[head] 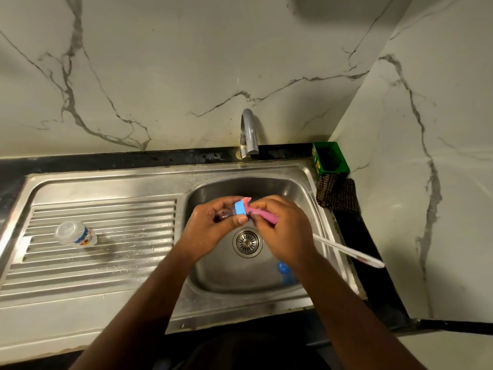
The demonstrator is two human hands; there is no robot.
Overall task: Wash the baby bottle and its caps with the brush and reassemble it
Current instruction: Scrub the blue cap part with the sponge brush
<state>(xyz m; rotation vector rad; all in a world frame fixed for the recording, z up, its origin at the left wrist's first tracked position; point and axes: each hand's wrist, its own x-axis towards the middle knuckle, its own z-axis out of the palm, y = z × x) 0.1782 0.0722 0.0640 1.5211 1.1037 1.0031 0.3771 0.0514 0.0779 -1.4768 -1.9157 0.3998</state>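
Note:
Over the sink basin, my left hand grips a blue cap ring with a clear part behind it, mostly hidden by my fingers. My right hand holds a small pink brush whose tip is pressed against the ring. The clear baby bottle, printed with a coloured picture, lies on its side on the ribbed drainboard at the left, apart from both hands. A second blue piece rests on the basin floor beneath my right wrist.
A long white-handled brush lies across the sink's right rim. The tap stands behind the basin, with no water visible. A green box and a dark checked cloth sit in the back right corner. The drain is below my hands.

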